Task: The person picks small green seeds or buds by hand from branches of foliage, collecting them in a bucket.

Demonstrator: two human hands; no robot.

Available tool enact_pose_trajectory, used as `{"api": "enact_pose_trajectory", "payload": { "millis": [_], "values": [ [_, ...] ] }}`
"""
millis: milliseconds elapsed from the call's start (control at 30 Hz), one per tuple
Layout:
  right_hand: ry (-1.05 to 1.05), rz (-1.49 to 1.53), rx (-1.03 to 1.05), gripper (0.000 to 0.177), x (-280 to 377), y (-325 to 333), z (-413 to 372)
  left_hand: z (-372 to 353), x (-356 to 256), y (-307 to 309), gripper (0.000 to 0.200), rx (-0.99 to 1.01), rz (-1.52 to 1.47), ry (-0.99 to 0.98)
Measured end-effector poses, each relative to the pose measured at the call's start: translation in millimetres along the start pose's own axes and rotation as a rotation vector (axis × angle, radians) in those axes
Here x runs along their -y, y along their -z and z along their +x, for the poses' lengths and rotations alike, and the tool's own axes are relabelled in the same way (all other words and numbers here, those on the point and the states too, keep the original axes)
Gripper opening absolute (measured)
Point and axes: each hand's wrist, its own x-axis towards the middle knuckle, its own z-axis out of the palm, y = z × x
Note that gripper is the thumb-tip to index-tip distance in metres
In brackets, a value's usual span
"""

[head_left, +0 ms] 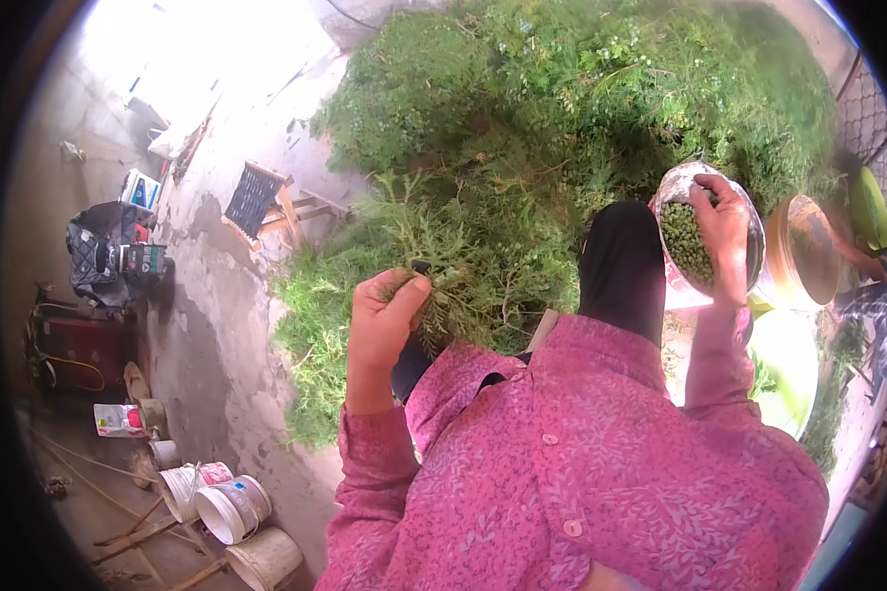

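My left hand (pixel 384 313) is closed around a leafy evergreen sprig (pixel 453 286), which fans out over the pile of cut evergreen branches (pixel 522 167). A dark bit of something shows at its thumb and forefinger. On the other side, my right hand (pixel 723 225) reaches over the rim of a whitish bucket (pixel 682 179). Its fingers are curled above the small green berry-like cones (pixel 684 236) that fill much of the bucket. Whatever lies between those fingertips is hidden.
Right of the bucket stand a tan tub (pixel 806 251) and a bright green basin (pixel 786 360). Another person's arm (pixel 857 258) reaches in at the far right. At left are several white buckets (pixel 235 507), a slatted wooden stool (pixel 256 205) and a black bag (pixel 103 246).
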Motion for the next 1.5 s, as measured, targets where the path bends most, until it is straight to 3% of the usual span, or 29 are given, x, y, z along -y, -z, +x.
{"api": "enact_pose_trajectory", "payload": {
  "millis": [67, 100, 167, 200, 233, 300, 367, 400, 433, 567, 700, 867, 1000, 1067, 1100, 1167, 1200, 1267, 1333, 1500],
  "values": [
    [0.312, -0.767, -0.107, 0.041, -38.2, 11.2, 8.2, 3.0, 9.5, 1.6, 0.009, 0.011, -0.212, -0.010],
    [0.312, -0.769, -0.112, 0.041, -33.2, 11.6, 7.2, 4.3, 12.0, -1.2, 0.009, 0.015, -0.213, -0.014],
    [0.147, -0.559, 0.006, 0.053, -22.2, 1.9, -0.2, 4.1, 16.7, -10.2, 0.007, 0.038, -0.328, 0.022],
    [-0.049, -0.269, 0.215, 0.047, 12.3, -3.5, -5.9, 2.0, 17.8, -13.9, 0.007, 0.040, -0.322, 0.033],
    [-0.090, 0.153, 0.361, 0.037, 31.9, -16.9, -16.7, 2.6, 17.3, -17.9, 0.007, 0.053, -0.331, 0.036],
    [0.099, 0.280, 0.652, 0.027, 73.1, -43.3, -31.9, 6.4, 14.7, -24.4, 0.006, 0.073, -0.333, 0.027],
    [0.016, 0.497, 0.910, 0.024, 119.5, -59.5, -53.7, 6.4, 15.4, -26.5, 0.006, 0.115, -0.328, 0.009],
    [0.112, 0.548, 0.929, 0.023, 129.1, -70.2, -62.3, 5.5, 12.9, -26.1, 0.006, 0.112, -0.322, 0.007],
    [0.047, 0.676, 0.976, 0.025, 136.1, -80.2, -69.2, 3.3, 9.4, -25.7, 0.005, 0.117, -0.307, 0.029],
    [0.051, 0.538, 1.123, 0.026, 151.2, -98.0, -73.2, -2.5, 4.1, -25.8, 0.009, 0.124, -0.210, 0.027],
    [0.147, 0.523, 1.070, 0.024, 147.6, -114.4, -82.9, -0.7, 7.7, -25.6, 0.008, 0.165, -0.214, 0.017],
    [-0.076, 0.731, 1.126, 0.018, 139.6, -125.6, -86.4, -1.3, 8.2, -31.0, 0.009, 0.143, -0.205, 0.009],
    [-0.064, 0.730, 1.079, 0.011, 127.3, -138.6, -90.3, -2.7, 13.2, -27.5, 0.010, 0.147, -0.111, 0.032],
    [0.051, 0.386, 0.791, 0.010, 109.9, -150.1, -87.4, -9.9, 5.4, -19.0, 0.009, 0.095, -0.154, 0.033],
    [0.051, 0.385, 0.790, 0.010, 104.3, -146.4, -81.3, -11.7, 2.2, -14.4, 0.008, 0.043, -0.199, 0.032],
    [-0.525, 0.743, 1.010, 0.011, 90.9, -138.5, -69.8, -3.3, 14.8, -3.1, 0.008, -0.058, -0.285, 0.036],
    [-0.528, 0.747, 1.019, 0.011, 89.8, -134.9, -70.1, -0.9, 18.7, 1.2, 0.008, -0.154, -0.369, 0.042],
    [-0.711, 1.060, 1.021, 0.012, 92.9, -124.8, -66.8, 2.4, 19.6, -1.5, 0.010, -0.242, -0.459, 0.088],
    [-0.673, 1.085, 1.045, 0.011, 97.9, -119.8, -66.2, 6.9, 27.3, -5.8, 0.012, -0.315, -0.609, 0.191],
    [-0.438, 1.082, 1.188, 0.016, 111.0, -112.3, -76.6, 10.1, 37.1, -16.6, 0.017, -0.244, -0.655, 0.244]
  ]
}}
